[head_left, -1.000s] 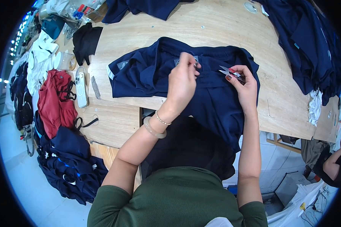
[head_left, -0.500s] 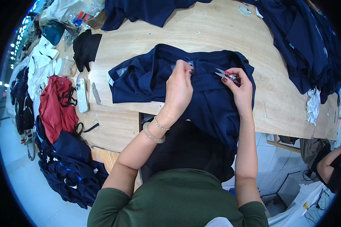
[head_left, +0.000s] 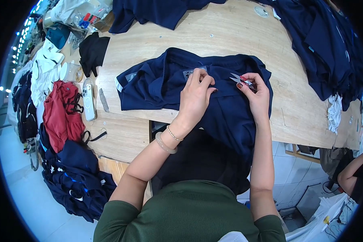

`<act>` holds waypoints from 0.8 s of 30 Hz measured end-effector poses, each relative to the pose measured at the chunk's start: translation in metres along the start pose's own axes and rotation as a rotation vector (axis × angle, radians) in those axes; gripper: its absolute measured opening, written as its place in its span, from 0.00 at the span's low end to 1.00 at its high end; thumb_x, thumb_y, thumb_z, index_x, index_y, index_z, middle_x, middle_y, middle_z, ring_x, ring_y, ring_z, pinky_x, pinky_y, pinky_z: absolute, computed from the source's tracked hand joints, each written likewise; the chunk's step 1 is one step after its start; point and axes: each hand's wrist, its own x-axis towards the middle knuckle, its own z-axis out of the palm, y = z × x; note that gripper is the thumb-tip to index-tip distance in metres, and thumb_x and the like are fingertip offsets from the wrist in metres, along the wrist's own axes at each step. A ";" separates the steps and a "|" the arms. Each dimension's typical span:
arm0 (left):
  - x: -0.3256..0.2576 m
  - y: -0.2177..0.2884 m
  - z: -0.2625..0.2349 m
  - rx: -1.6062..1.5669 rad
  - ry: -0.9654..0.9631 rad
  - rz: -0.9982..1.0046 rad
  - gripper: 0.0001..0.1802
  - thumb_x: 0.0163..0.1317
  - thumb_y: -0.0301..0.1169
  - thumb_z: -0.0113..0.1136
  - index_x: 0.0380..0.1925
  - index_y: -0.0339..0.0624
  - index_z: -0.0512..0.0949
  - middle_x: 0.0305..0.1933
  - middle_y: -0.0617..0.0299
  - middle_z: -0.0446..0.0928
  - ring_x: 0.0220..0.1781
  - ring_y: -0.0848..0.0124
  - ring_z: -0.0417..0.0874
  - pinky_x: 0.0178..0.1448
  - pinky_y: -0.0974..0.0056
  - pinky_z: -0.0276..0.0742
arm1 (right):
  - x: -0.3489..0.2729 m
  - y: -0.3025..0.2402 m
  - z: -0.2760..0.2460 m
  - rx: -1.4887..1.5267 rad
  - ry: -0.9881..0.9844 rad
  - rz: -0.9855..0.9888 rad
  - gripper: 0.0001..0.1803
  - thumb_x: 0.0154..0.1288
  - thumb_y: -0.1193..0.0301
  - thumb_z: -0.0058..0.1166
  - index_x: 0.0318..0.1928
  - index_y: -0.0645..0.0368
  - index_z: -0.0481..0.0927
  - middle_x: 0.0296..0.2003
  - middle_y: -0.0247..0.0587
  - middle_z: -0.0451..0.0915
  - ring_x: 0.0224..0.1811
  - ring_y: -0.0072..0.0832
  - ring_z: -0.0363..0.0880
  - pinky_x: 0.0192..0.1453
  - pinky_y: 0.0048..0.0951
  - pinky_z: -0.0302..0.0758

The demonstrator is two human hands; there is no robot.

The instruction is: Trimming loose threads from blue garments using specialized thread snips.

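Note:
A navy blue garment (head_left: 149, 86) with a wide waistband lies bunched on the table in front of me, part of it draping over the near edge onto my lap. My left hand (head_left: 194, 94) is over its middle, just below a grey printed label (head_left: 189, 73). Its fingers are bent, with thumb and forefinger slightly apart and nothing visible between them. In my right hand (head_left: 257, 94) is a small pair of thread snips (head_left: 235, 78), blades pointing left and parted over the waistband. My fingers hide most of the snips' handle.
Navy garments lie along the table's (head_left: 213, 44) far side and in a pile (head_left: 314, 44) at right. To the left are a phone (head_left: 88, 103), a grey strip (head_left: 103, 101), a black cloth (head_left: 93, 52) and red clothing (head_left: 60, 113). Another person's arm (head_left: 351, 173) shows at right.
My left hand has turned, its pinched fingers loosening and thumb moving right, so more of the grey label shows. My right hand holds the snips almost where they were.

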 end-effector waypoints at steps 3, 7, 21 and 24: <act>0.003 -0.002 0.000 0.008 0.008 -0.025 0.07 0.55 0.23 0.65 0.32 0.38 0.76 0.42 0.58 0.71 0.44 0.59 0.78 0.43 0.56 0.78 | -0.001 0.000 0.000 -0.006 0.000 -0.006 0.12 0.59 0.76 0.66 0.43 0.60 0.80 0.35 0.29 0.80 0.38 0.15 0.76 0.46 0.17 0.72; 0.008 -0.004 -0.009 -0.204 -0.056 -0.150 0.05 0.57 0.20 0.64 0.31 0.34 0.76 0.40 0.58 0.73 0.37 0.63 0.79 0.42 0.64 0.75 | 0.000 -0.001 0.001 -0.057 -0.004 -0.023 0.11 0.59 0.77 0.65 0.43 0.60 0.80 0.35 0.30 0.81 0.38 0.15 0.76 0.46 0.18 0.72; 0.021 -0.012 -0.010 -0.487 -0.135 -0.405 0.05 0.66 0.22 0.56 0.35 0.29 0.77 0.28 0.62 0.79 0.33 0.78 0.77 0.41 0.71 0.74 | 0.010 -0.032 0.008 -0.550 -0.092 -0.407 0.10 0.54 0.71 0.67 0.35 0.60 0.82 0.30 0.36 0.77 0.35 0.32 0.74 0.40 0.30 0.70; 0.020 -0.012 -0.010 -0.506 -0.144 -0.411 0.05 0.67 0.22 0.56 0.35 0.29 0.77 0.29 0.63 0.79 0.32 0.78 0.76 0.40 0.72 0.73 | 0.013 -0.036 0.011 -0.659 -0.127 -0.462 0.09 0.54 0.71 0.66 0.34 0.59 0.82 0.30 0.34 0.76 0.35 0.32 0.73 0.39 0.31 0.70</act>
